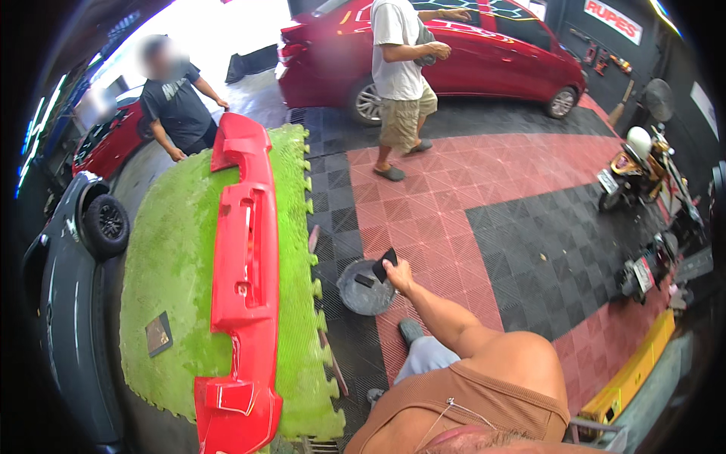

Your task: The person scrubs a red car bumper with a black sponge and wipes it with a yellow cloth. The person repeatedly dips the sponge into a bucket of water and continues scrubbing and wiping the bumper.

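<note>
My right hand (398,277) reaches out over a round grey bucket (363,307). Its fingers are closed on a black sheet of what looks like sandpaper (385,262), held at the bucket's rim. A small dark block (364,280) shows inside the bucket. To the left, a glossy red car bumper (261,291) lies lengthwise on a table covered with green foam mat (174,257). A grey-and-brown sheet (159,334) rests on the mat, left of the bumper. My left hand is out of sight.
A person in a dark shirt (178,106) stands at the table's far end. Another in a white shirt (397,57) stands beside a red car (484,57). A dark grey vehicle (72,303) is at the left. Motorcycles (631,174) and a yellow beam (631,371) line the right.
</note>
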Demonstrator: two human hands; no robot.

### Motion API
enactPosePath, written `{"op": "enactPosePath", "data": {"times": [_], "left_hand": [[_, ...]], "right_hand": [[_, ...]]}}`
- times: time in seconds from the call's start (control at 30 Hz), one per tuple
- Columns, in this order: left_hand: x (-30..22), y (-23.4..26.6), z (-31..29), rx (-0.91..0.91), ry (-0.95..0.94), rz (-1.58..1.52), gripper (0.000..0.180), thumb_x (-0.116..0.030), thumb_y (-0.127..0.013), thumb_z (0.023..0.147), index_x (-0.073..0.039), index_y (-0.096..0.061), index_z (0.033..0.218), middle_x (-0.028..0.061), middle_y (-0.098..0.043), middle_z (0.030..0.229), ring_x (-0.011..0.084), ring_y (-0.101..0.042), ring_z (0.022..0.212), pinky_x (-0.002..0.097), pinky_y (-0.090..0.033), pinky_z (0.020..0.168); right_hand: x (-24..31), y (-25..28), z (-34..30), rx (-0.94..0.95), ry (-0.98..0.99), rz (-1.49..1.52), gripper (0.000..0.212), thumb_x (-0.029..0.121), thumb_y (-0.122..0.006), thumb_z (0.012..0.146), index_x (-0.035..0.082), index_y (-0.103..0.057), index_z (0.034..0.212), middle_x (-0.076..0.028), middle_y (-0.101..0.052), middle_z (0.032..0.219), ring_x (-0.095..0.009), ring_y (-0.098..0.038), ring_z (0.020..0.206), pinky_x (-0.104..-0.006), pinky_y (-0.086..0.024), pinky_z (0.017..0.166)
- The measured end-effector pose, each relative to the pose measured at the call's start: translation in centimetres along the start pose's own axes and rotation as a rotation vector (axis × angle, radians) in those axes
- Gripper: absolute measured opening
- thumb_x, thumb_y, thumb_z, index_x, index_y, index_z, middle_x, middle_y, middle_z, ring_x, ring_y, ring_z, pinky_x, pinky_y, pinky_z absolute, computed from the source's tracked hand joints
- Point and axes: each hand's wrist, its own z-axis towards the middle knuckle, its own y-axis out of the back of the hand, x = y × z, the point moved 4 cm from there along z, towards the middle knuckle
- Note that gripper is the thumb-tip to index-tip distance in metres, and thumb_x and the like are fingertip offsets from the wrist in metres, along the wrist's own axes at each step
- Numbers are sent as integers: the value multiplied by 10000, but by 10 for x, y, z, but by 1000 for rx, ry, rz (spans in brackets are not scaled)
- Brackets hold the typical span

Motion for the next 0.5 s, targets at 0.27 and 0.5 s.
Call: {"op": "enactPosePath", "data": {"times": [0.27,0.5], "left_hand": [[-21,-37,6,194,-24,-451,921,-739,-375,981,126,-573,1226,350,-634,1136,482,-619,1031,549,-497,857],[-25,-49,16,266,-18,-586,899,-721,-391,984,125,-585,1220,339,-642,1137,466,-624,1031,538,-501,863]], "right_hand": [[42,80,-73,-44,-146,320,497,443,-457,1084,80,-465,1424,-183,-650,1144,-238,-732,694,-315,-522,462],[45,96,-90,51,-348,643,614,359,-401,1105,161,-145,1627,-280,-271,1615,-406,-755,880,-365,-641,522]]}}
